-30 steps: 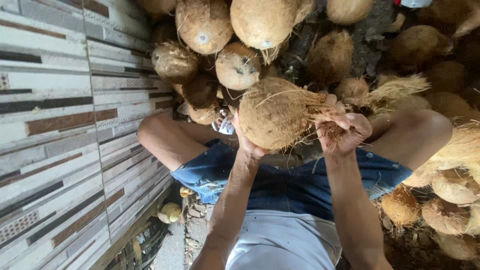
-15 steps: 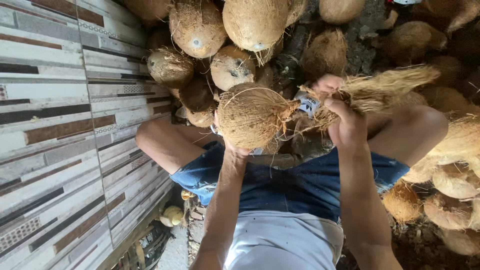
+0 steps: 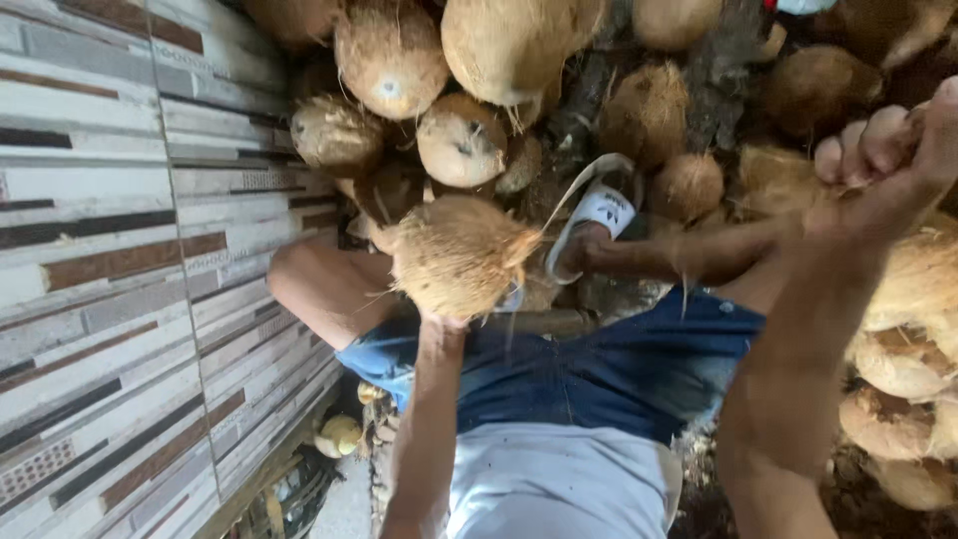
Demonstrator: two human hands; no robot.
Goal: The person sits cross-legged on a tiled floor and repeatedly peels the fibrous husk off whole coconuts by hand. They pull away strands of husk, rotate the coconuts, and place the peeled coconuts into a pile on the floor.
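Item: fibrous coconut (image 3: 461, 255), partly husked, above the lap. Left hand (image 3: 444, 321) cups it from beneath, fingers mostly hidden (grasping it, apparently). Right hand (image 3: 883, 160) clenched on a husk strip (image 3: 699, 250), well right of the nut. Surround: coconut heap (image 3: 499, 50), white sandal (image 3: 599, 215), tiled wall (image 3: 110, 250).

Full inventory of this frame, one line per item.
husked coconut: one, tan, fibrous, centre, on the left hand.
coconut pile: many, brown, top and right.
sandal: one, white, on a foot at centre.
tiled wall: grey, white and brown strips, left.
shorts: blue denim, centre.
shirt: pale grey, bottom.
left hand: under the coconut, mostly hidden.
right hand: fist, upper right; contents unclear.
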